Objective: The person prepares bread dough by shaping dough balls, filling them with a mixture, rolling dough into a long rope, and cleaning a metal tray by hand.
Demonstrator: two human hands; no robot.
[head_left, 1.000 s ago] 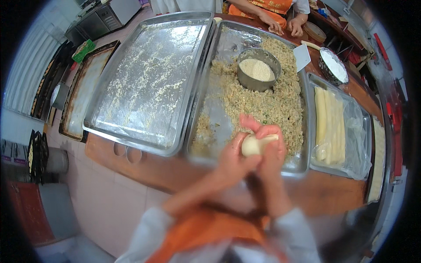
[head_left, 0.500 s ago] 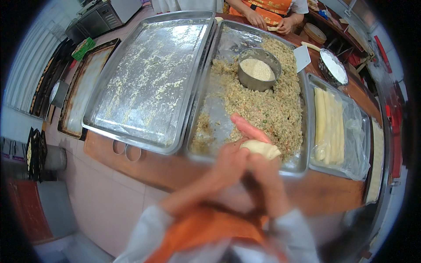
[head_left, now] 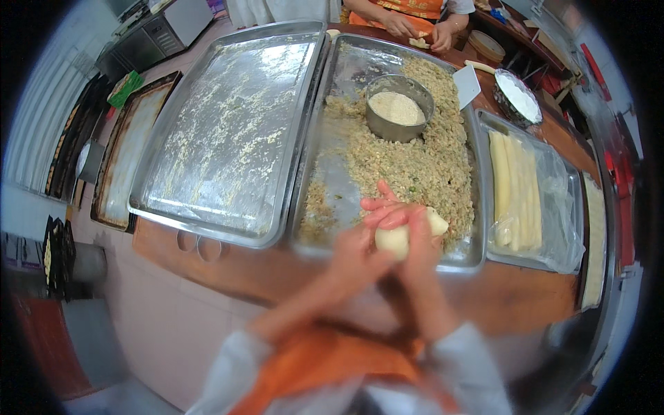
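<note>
Both my hands are closed around a pale piece of dough [head_left: 392,243], just above the near edge of the filling tray. My left hand [head_left: 356,242] cups it from the left, its reddish fingers reaching across the front. My right hand [head_left: 418,243] wraps it from the right, and some dough shows beyond its fingers. Part of the dough is hidden by the fingers. Below lies a metal tray [head_left: 299,235] spread with crumbly, speckled filling [head_left: 387,160]. A round metal bowl [head_left: 394,131] of pale grains stands in that filling.
At left is a large metal tray [head_left: 228,131] dusted with pale flakes. Dough strips [head_left: 515,194] under plastic lie in a smaller tray at right. Beyond are a white scraper [head_left: 466,86], a bowl of white powder [head_left: 517,97] and a co-worker's hands [head_left: 443,33]. Two metal rings [head_left: 209,249] sit near the front edge.
My hands have closed further over the dough, with the fingers now crossing it. The co-worker's hands have shifted on their own dough piece. The view has moved slightly.
</note>
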